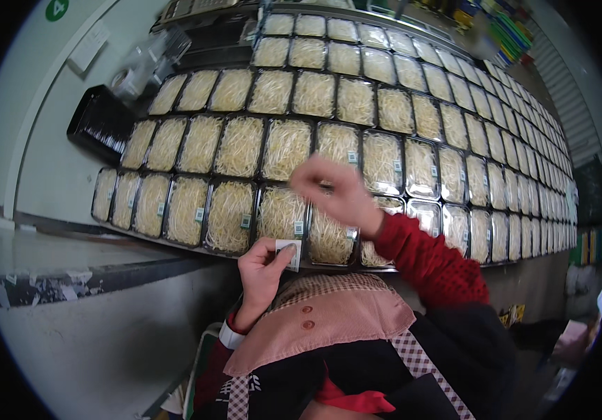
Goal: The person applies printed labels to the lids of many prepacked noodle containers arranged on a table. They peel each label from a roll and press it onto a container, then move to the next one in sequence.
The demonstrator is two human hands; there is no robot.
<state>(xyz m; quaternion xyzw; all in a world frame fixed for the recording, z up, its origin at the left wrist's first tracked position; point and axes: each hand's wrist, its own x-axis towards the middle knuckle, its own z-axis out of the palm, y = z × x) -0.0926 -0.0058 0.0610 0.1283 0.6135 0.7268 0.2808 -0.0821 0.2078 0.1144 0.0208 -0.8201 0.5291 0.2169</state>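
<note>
Rows of black trays filled with pale bean sprouts under clear film cover the table; one tray of bean sprouts [229,213] lies just left of my hands. Between the thumb and fingers of my left hand [260,271], at the table's front edge, is a small white sheet of labels [289,255]. My right hand [339,192] hovers over the second row, slightly blurred, its fingers curled into a pinch; whatever they hold is not visible. Small green-and-white labels, such as this label [299,228], sit on the front-row trays and on second-row trays from the middle rightward.
A stack of black trays [98,124] stands past the table's left end, with a roll of clear film [127,82] behind it. Green and yellow crates [509,36] are at the far right. A wall [31,105] borders the left side.
</note>
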